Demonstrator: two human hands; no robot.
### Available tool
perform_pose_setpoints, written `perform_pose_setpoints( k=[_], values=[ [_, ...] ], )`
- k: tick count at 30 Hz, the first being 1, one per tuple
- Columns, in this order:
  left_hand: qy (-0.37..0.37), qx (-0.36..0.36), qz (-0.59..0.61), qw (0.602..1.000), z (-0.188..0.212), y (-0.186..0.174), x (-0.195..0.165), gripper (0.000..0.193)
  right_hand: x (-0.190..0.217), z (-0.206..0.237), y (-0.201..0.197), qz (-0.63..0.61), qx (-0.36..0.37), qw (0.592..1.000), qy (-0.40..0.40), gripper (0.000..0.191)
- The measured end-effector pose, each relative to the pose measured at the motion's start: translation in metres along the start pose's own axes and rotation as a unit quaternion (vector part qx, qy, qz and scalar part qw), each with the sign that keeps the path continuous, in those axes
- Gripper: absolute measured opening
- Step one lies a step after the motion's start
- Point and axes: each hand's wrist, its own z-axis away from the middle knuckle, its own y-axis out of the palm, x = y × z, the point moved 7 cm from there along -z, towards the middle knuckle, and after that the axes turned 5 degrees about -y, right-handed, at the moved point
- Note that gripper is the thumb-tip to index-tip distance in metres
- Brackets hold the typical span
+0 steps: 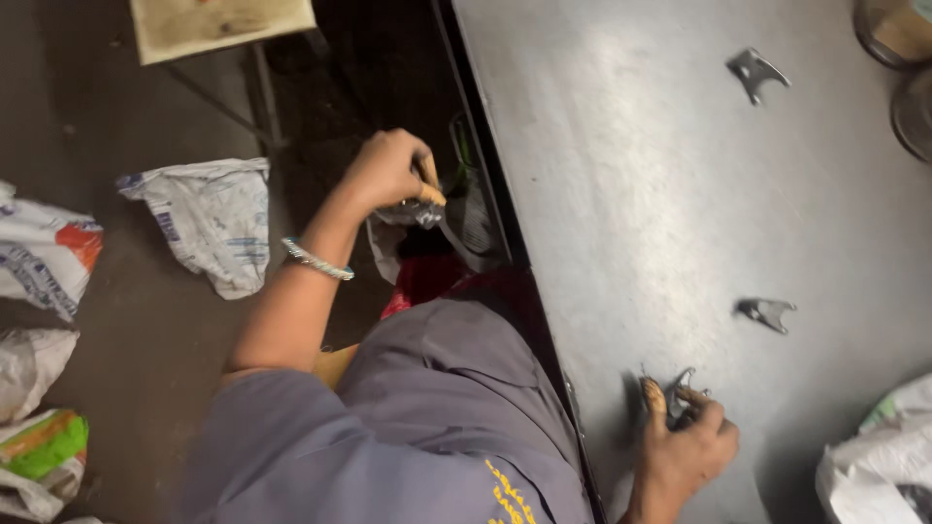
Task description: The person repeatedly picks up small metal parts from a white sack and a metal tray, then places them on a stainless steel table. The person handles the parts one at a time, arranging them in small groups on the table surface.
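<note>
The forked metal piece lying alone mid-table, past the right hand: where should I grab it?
Pinch the forked metal piece across its narrow middle from above; it seems to lie flat on the grey table, prongs spreading rightward, with bare surface all round. The right hand is nearest.

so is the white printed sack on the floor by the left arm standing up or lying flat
Lying flat. The white printed sack is crumpled and spread on the dark floor, beside the left hand.
</note>
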Motion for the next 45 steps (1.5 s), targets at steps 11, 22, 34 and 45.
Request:
perform_pose_setpoints(
  k=[11, 22, 34, 45],
  values=[
    [-0.104, -0.037, -0.206, 0.972, -0.007, 0.090, 0.086, 0.023, -0.005, 0.010, -0.017, -0.201, -0.042, 0.977, 0.064, 0.056],
    [0.128, -0.352, 0.125, 0.919, 0.009, 0.026, -0.036, 0.014, -0.022, 0.012, -0.029, -0.270, -0.055, 0.952, 0.131, 0.062],
    [0.430, -0.080, 0.093, 0.894, 0.092, 0.195, -0.226, 0.047, -0.057, 0.051, -0.016, -0.599, -0.102, 0.779, 0.156, 0.064],
    [0.253, -0.083, -0.164, 0.950, 0.031, 0.192, -0.213, 0.103, -0.112, 0.074, -0.014, -0.866, -0.034, 0.427, 0.258, 0.058]
  ],
)
